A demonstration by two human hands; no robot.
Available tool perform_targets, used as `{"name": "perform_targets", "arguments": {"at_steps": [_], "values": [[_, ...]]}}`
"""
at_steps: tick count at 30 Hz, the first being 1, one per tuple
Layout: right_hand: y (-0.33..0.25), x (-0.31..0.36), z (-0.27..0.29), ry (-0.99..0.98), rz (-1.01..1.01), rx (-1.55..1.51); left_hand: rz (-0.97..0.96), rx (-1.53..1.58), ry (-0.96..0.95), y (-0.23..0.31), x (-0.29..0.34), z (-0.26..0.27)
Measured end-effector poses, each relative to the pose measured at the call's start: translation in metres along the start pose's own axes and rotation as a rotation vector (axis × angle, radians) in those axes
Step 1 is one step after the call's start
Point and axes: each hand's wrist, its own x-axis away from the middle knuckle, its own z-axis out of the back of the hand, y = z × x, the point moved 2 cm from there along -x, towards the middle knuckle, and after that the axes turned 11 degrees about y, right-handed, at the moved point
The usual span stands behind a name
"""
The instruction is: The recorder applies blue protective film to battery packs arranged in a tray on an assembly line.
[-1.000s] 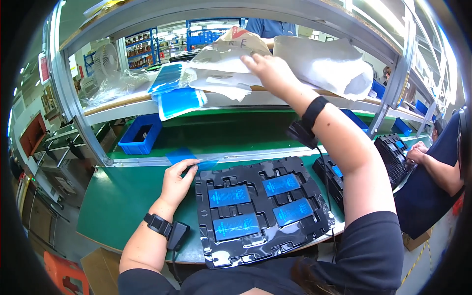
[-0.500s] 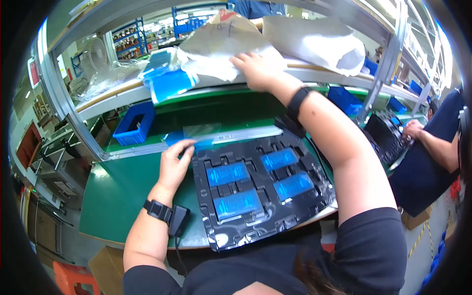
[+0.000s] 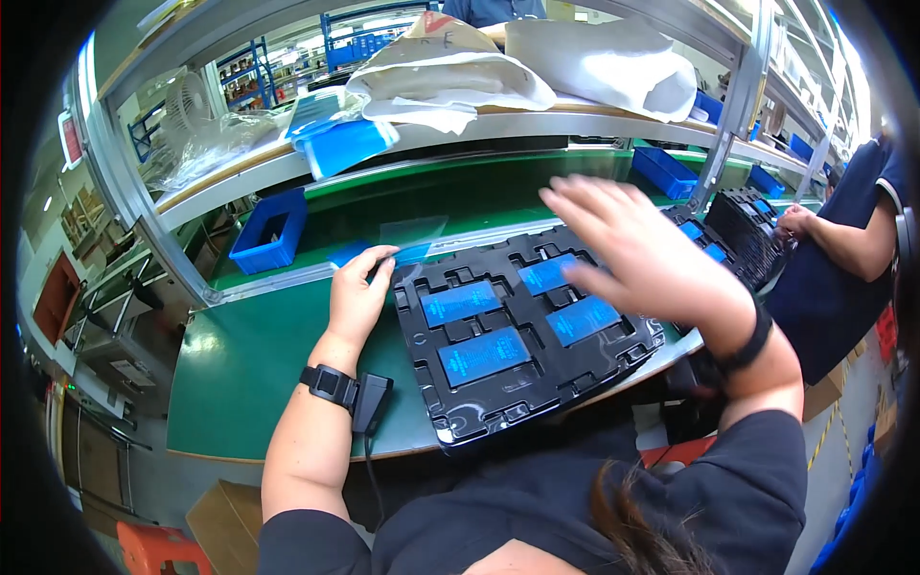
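Observation:
Between the thumb and forefinger of my left hand is a thin, partly blue plastic film, pinched near the far left corner of a black moulded tray. Flat blue rectangular pieces with printed faces sit in the tray's pockets, among them a near left piece and a far left piece. My right hand is raised over the tray's far right part, fingers stretched out and holding nothing. It partly hides the far right blue piece.
A blue bin stands behind at the left, another blue bin at the far right. White wrapping sheets and blue film hang over the shelf edge. A co-worker's hand touches stacked black trays at the right.
My right hand has come back from the white wrapping on the shelf to above the tray. My left hand keeps its pinch. In the picture, the tray now sits slightly higher and further right.

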Motion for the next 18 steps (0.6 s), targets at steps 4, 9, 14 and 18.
{"name": "perform_targets", "arguments": {"at_steps": [4, 9, 14, 18], "values": [[0.002, 0.091, -0.027, -0.088, -0.598, -0.254, -0.026, -0.030, -0.009, 0.002, -0.002, 0.001], [0.001, 0.133, -0.068, 0.176, -1.108, -0.601, -0.027, -0.056, 0.049, -0.002, -0.005, -0.004], [0.012, 0.122, -0.070, 0.092, -1.398, -1.064, -0.013, -0.090, 0.078, 0.001, -0.008, -0.008], [0.012, 0.118, -0.058, 0.051, -1.406, -1.059, -0.045, -0.152, 0.108, -0.001, -0.001, -0.010]]}}
